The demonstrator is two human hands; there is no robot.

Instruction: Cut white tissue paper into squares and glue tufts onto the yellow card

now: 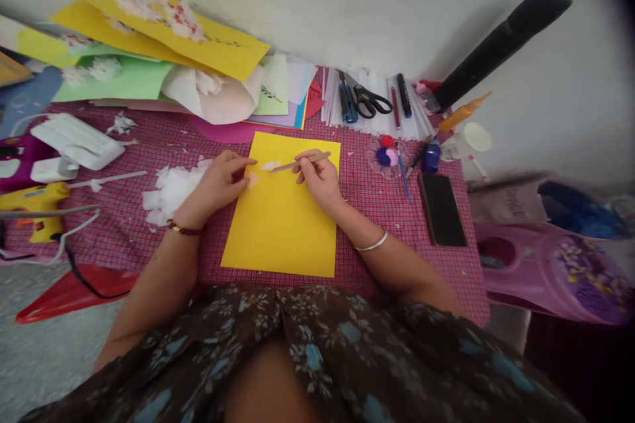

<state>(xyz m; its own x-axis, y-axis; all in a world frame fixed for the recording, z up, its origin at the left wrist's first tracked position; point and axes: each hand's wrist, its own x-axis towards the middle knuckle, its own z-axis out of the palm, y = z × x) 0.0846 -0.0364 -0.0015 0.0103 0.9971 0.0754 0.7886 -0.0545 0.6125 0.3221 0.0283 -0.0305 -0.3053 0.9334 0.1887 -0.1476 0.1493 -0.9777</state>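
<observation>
A yellow sheet of paper (282, 231) lies flat on the checked cloth in front of me. My right hand (320, 175) grips a flat wooden craft stick (288, 166), its tip down on the sheet beside a small white paper piece (270, 165). My left hand (223, 178) rests over the sheet's left edge, its index finger and thumb apart. Another pale scrap (253, 180) lies by the thumb tip; I cannot tell whether they touch. Under and beside my left hand sits a pile of white tissue pieces (171, 192).
Papers with white tissue flowers (183, 20) lean at back left. Scissors (372, 102) and markers lie on white strips. A paint palette (387, 157), phone (443, 210), blue bottle (431, 156) and white cup (466, 140) stand right. A yellow glue gun (40, 205) lies left.
</observation>
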